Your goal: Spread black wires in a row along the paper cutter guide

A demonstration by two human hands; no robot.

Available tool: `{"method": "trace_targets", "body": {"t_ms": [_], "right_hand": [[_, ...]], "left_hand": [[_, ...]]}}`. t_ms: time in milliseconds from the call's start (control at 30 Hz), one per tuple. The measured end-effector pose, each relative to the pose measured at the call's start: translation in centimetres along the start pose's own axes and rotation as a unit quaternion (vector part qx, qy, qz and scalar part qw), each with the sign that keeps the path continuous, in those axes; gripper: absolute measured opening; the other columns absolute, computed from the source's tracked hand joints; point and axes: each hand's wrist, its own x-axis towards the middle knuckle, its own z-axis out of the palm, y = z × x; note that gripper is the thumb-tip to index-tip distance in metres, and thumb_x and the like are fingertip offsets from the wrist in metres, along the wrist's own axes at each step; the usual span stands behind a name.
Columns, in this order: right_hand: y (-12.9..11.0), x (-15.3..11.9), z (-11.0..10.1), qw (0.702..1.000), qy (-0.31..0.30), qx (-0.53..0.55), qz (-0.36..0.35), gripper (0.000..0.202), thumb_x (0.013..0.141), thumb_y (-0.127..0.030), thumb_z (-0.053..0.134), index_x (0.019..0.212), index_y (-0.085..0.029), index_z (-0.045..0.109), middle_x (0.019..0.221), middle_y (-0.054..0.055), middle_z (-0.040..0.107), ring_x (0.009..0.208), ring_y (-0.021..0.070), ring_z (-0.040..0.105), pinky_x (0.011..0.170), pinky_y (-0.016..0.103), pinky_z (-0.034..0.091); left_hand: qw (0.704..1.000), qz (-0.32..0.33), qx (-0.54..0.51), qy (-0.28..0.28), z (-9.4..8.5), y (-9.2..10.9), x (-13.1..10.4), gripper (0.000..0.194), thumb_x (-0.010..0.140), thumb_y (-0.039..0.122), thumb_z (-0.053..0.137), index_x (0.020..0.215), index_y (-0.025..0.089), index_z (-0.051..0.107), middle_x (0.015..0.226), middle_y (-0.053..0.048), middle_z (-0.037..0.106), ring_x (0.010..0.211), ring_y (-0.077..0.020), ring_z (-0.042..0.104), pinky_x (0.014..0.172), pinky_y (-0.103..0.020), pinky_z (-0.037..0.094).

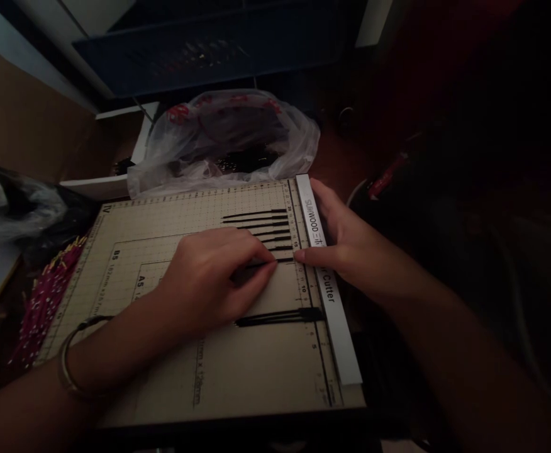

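Dimly lit throughout, sinking to near black at the right and along the bottom edge. Palest at the upper left and on the white strip (342,346) right of centre. Glinting faintly inside the plastic bag (299,141), upper centre. Legible in large print on the board (266,377), murky toward the corners.

The left hand (214,267) pinches a thin black piece (285,259) on the cutter board (266,371); the right hand (351,245) rests across the white bar (331,296).
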Motion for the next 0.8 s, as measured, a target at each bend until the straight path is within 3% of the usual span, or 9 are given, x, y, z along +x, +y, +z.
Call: {"method": "trace_targets", "body": {"t_ms": [300, 800], "right_hand": [[0.01, -0.07, -0.04, 1.0, 0.006, 0.009, 0.015, 0.099, 0.071, -0.01, 0.072, 0.16, -0.032, 0.035, 0.153, 0.004, 0.056, 0.142, 0.0276, 0.057, 0.125, 0.051, 0.049], [-0.33, 0.04, 0.03, 0.999, 0.01, 0.024, 0.034, 0.102, 0.069, -0.01, 0.07, 0.161, -0.031, 0.032, 0.151, 0.003, 0.058, 0.138, 0.0268, 0.06, 0.124, 0.051, 0.05]], "left_hand": [[1.0, -0.006, 0.002, 0.003, -0.13, 0.02, -0.15, 0.009, 0.098, 0.026, 0.067, 0.094, 0.022, 0.073, 0.083, 0.0, 0.074, 0.073, -0.0149, 0.067, 0.071, -0.03, 0.049], [0.999, -0.009, 0.031, 0.005, -0.8, 0.59, 0.11, 0.014, 0.097, 0.026, 0.063, 0.088, 0.021, 0.073, 0.076, 0.001, 0.071, 0.068, -0.0156, 0.066, 0.068, -0.03, 0.051]]}}
